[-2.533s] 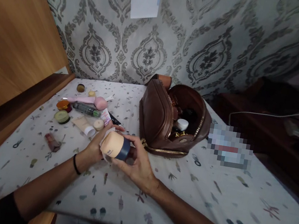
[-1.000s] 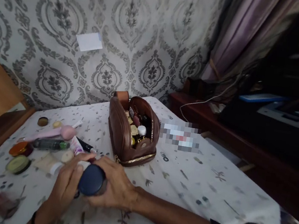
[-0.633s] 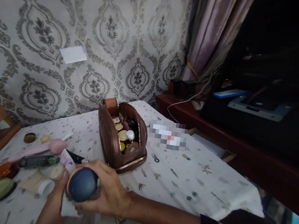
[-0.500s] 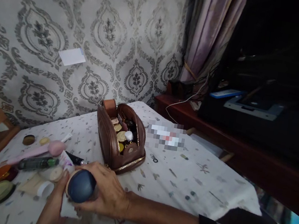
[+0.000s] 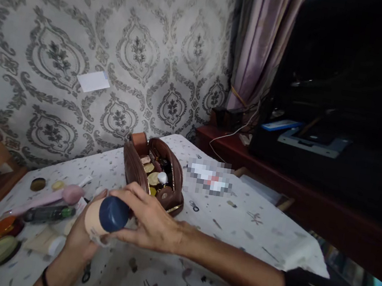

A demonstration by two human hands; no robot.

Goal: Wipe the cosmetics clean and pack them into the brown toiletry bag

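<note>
Both hands are on a beige bottle with a dark blue cap [image 5: 113, 214], raised over the near part of the table. My left hand [image 5: 79, 236] wraps the beige body from the left. The fingers and thumb of my right hand [image 5: 153, 221] curve around the blue cap from the right. Something small and whitish, too blurred to name, shows under the bottle by my left hand. Just beyond my hands stands a brown toiletry bag [image 5: 130, 157], unzipped, with several small jars, lids and a white-capped item inside.
Left on the patterned tablecloth [image 5: 133, 279] lie a pink brush-like item [image 5: 72, 195], a dark green bottle [image 5: 49, 214], a beige tube [image 5: 43, 239], an orange-lidded jar [image 5: 3, 228] and a green round container [image 5: 2, 251]. A dark television [image 5: 347, 90] stands right.
My hands have turned the bottle so that more of its beige side shows and the cap points rightward. My left hand has risen, and the white piece beneath shows less.
</note>
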